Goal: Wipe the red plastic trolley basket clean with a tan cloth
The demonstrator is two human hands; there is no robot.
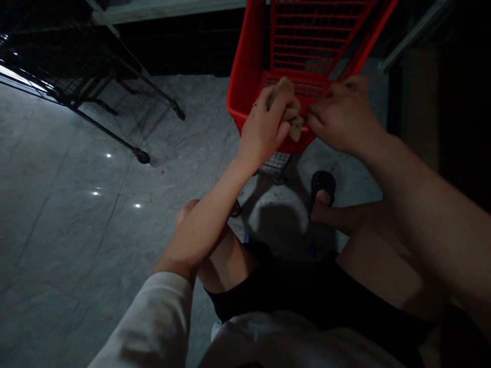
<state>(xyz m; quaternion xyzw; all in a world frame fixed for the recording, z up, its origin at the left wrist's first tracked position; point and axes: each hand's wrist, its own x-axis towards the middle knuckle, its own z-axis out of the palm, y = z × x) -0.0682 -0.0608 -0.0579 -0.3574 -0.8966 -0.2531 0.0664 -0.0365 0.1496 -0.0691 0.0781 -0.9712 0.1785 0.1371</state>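
Note:
A crumpled tan cloth [294,121] is bunched in my left hand [264,115], whose fingers wrap round it over the near rim of the red shopping basket [236,97]. To its right, my right hand [341,115] hangs over the near right part of the basket with its fingers curled together. Blur and the back of the hand hide what those fingers hold, if anything. The basket has grid-like walls and sits on a small wheeled frame [278,163].
At the left stands a dark metal cart with legs on casters [141,155]. A pale shelf edge [172,11] runs along the back. Below the basket are my knees and a dark shoe [322,184] on the grey tiled floor [76,220]. The light is dim.

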